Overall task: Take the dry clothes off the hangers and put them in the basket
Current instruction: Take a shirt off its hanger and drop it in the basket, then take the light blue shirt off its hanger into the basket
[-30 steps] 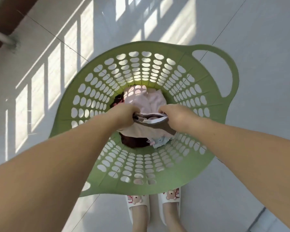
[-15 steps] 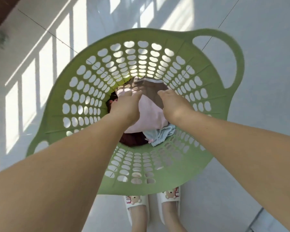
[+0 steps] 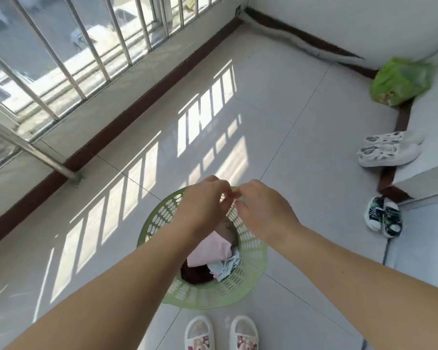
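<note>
A green perforated laundry basket (image 3: 159, 219) stands on the tiled floor just in front of my feet. Inside lie a pink garment (image 3: 211, 251), a light blue cloth (image 3: 225, 266) and a dark maroon piece (image 3: 195, 274). My left hand (image 3: 204, 205) and my right hand (image 3: 262, 210) hover side by side above the basket's far rim. Their fingers are loosely curled, the fingertips almost meet, and they hold nothing. My forearms hide part of the basket and the clothes. No hanger is in view.
A metal window railing (image 3: 68, 59) runs along the left. White sneakers (image 3: 387, 150) and dark sneakers (image 3: 384, 219) lie by a raised white ledge (image 3: 430, 157) at the right. A green bag (image 3: 400, 82) sits in the far corner. My slippers (image 3: 200, 333) are at the bottom.
Both hands have let go of the brown and white garment, left it in the basket and risen above the rim. The view has pulled back and up.
</note>
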Tool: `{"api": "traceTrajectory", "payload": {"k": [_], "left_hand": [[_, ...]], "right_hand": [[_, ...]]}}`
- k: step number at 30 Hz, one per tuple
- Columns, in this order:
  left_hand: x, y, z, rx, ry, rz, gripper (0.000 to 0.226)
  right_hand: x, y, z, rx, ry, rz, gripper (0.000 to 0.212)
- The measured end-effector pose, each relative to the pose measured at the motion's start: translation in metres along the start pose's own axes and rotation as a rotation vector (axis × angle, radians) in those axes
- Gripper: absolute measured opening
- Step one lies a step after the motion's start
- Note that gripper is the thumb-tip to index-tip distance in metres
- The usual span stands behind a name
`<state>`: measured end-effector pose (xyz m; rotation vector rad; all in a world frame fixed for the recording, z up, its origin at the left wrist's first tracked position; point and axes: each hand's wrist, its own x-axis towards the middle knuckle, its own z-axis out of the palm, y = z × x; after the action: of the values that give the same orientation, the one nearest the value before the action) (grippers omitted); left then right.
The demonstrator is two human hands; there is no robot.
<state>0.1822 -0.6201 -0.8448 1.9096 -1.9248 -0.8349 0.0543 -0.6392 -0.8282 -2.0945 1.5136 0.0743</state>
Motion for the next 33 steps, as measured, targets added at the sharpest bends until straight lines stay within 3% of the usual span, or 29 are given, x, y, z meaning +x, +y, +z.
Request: {"api": "traceTrajectory", "payload": {"k": [8,24,33], "left_hand": [[-0.055,0.107,-0.115,0.045,0.23,0.159,0.017],[-0.234,0.307,-0.242,0.142,0.536,0.427,0.019],[-0.302,0.379,-0.314,0.002,0.848,0.574,0.009]], "right_hand": [[-0.094,-0.06,-0.133,-0.058,0.281,-0.095,0.026],[-0.333,-0.115,-0.282,-0.042,0.705,-0.248,0.024],[-0.415,-0.167,-0.35,0.35,0.811,-0.388,0.026]]}}
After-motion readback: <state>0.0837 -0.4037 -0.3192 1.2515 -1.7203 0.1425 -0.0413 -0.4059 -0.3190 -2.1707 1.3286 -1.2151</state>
